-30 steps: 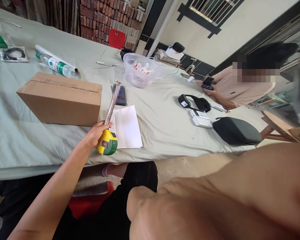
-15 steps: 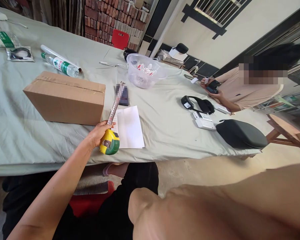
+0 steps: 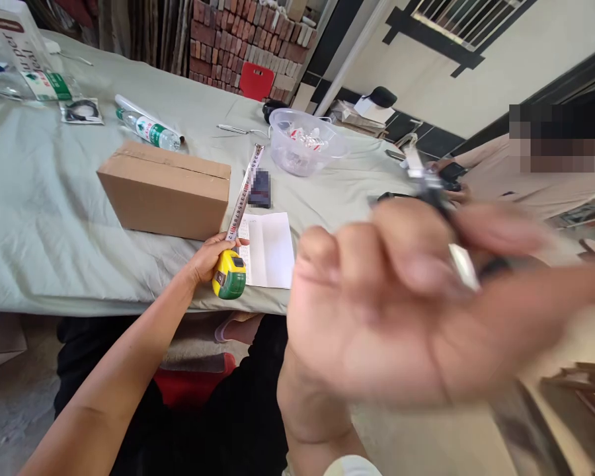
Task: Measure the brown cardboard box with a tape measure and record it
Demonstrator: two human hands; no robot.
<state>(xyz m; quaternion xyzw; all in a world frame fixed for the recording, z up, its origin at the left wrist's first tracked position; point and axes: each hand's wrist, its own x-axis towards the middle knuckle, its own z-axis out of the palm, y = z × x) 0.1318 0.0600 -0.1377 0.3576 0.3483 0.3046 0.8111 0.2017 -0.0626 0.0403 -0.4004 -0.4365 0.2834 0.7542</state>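
Note:
My left hand (image 3: pixel 211 258) holds a yellow and green tape measure (image 3: pixel 229 274) at the table's near edge, fingers closed by the mouth of the case. The metal blade (image 3: pixel 245 188) is pulled out and points away across the table, passing the right end of a closed cardboard box (image 3: pixel 163 192). Under and beside the blade lie a white sheet of paper (image 3: pixel 270 248) and a dark, flat, blurred-out object (image 3: pixel 260 189). Close to the camera, my right hand (image 3: pixel 377 311) is raised with curled fingers. A slim, pen-like object (image 3: pixel 429 183), smeared by motion, shows between its thumb and forefinger.
Behind the box lie a water bottle (image 3: pixel 151 130), a white roll and a packaged black cable (image 3: pixel 82 111). A clear plastic basin (image 3: pixel 302 145) holds wrapped items. Across the table at right, a person (image 3: pixel 530 178) holds a dark device. My right hand covers much of the right side.
My right hand has come up into view with a slim object in its fingers. The view has shifted, so the table things appear farther right. My left hand still holds the tape measure.

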